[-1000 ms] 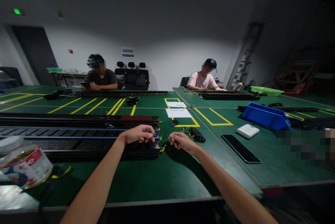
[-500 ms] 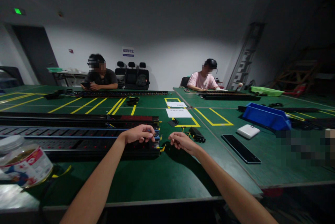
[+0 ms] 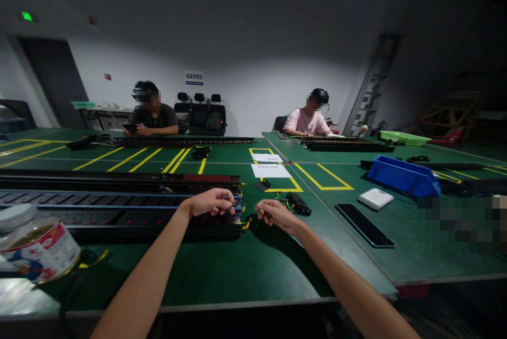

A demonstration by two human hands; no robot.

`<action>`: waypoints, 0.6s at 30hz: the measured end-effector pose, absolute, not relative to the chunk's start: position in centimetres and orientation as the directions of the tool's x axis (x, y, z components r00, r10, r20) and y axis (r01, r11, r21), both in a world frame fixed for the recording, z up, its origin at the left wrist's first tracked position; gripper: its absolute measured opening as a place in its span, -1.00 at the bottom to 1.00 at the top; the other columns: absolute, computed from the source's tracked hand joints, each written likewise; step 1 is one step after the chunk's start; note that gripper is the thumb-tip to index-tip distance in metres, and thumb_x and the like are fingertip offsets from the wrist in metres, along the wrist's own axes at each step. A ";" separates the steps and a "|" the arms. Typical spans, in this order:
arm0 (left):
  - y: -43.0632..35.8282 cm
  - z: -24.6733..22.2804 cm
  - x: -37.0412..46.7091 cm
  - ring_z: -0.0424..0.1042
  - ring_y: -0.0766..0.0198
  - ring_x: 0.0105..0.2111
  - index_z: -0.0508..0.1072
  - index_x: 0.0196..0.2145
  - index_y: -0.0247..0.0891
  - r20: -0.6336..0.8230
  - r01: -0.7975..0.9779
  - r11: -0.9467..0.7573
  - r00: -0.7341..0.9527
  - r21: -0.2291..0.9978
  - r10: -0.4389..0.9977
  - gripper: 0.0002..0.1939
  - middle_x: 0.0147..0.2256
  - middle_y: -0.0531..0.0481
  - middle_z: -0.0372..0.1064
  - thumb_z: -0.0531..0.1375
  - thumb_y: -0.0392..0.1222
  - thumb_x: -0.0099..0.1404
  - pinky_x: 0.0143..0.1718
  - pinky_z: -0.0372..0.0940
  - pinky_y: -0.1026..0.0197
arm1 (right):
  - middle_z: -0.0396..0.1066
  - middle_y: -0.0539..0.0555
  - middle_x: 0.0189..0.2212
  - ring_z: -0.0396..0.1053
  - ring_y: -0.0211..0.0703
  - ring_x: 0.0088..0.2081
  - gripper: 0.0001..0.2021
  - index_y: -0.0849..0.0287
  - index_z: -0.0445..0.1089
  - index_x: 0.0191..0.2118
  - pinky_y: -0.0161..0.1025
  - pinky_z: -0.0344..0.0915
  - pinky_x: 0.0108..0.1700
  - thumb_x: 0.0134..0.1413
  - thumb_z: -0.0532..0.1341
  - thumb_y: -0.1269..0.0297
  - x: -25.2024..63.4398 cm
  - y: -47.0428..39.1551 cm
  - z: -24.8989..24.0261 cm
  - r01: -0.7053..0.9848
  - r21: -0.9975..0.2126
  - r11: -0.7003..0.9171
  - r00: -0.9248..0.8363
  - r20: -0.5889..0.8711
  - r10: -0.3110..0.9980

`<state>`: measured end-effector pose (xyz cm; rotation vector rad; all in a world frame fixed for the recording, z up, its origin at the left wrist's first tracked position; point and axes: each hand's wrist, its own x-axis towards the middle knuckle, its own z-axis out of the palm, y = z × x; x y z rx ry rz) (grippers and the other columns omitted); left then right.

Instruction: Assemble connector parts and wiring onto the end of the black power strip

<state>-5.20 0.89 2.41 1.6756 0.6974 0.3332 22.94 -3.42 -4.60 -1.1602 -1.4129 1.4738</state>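
Observation:
Long black rails (image 3: 158, 217) with blue edges and small red dots lie across the left of the green table (image 3: 222, 275). Over their right end is my left hand (image 3: 212, 203), its thumb and fingers pinched at a small dark piece too small to name. My right hand (image 3: 275, 213) hovers just right of the rail ends, fingers curled together; whether anything is between them is too small to tell. Yellow wire ends (image 3: 246, 224) stick out of the rails between the hands. A black module (image 3: 298, 204) with yellow wires lies beyond my right hand.
At the left stands a clear jar (image 3: 43, 249). To the right are a phone (image 3: 364, 225), a white box (image 3: 375, 198) and a blue bin (image 3: 404, 176). Paper sheets (image 3: 270, 171) lie farther back. Two people sit across the table, near other rails (image 3: 344, 144).

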 end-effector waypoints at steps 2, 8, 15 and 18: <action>0.9 2.4 -5.2 0.27 0.44 -0.50 0.34 -0.22 -0.24 -0.156 0.262 -0.089 0.779 0.961 0.607 -0.64 -0.26 -0.04 0.51 0.32 0.02 0.18 -0.58 0.00 0.38 | 0.43 -0.03 -0.50 0.24 -0.40 -0.60 -0.70 0.19 0.42 -0.30 -0.43 0.03 -0.60 0.04 0.30 0.03 23.0 -3.4 -4.6 0.061 -0.995 -0.083 -0.287 -0.097 0.953; 0.9 2.4 -5.2 0.28 0.43 -0.51 0.34 -0.22 -0.24 -0.162 0.271 -0.088 0.772 0.959 0.615 -0.62 -0.27 -0.03 0.52 0.33 0.03 0.16 -0.58 0.02 0.38 | 0.42 -0.04 -0.51 0.24 -0.41 -0.61 -0.70 0.20 0.42 -0.30 -0.43 0.03 -0.60 0.03 0.30 0.03 22.9 -3.2 -4.8 0.060 -0.994 -0.090 -0.279 -0.103 0.955; 0.8 2.5 -5.2 0.29 0.43 -0.50 0.34 -0.21 -0.24 -0.158 0.268 -0.090 0.773 0.959 0.614 -0.64 -0.27 -0.04 0.52 0.33 0.02 0.18 -0.58 0.03 0.39 | 0.42 -0.04 -0.51 0.23 -0.41 -0.61 -0.70 0.20 0.42 -0.31 -0.42 0.03 -0.60 0.02 0.30 0.04 22.9 -3.3 -4.7 0.068 -0.994 -0.089 -0.274 -0.104 0.956; 0.8 2.5 -5.2 0.30 0.43 -0.49 0.34 -0.21 -0.25 -0.155 0.266 -0.093 0.776 0.959 0.612 -0.63 -0.26 -0.05 0.51 0.33 0.03 0.18 -0.58 0.03 0.39 | 0.42 -0.04 -0.51 0.23 -0.41 -0.61 -0.71 0.20 0.42 -0.30 -0.42 0.03 -0.60 0.03 0.30 0.04 22.9 -3.4 -4.6 0.071 -0.994 -0.085 -0.275 -0.102 0.956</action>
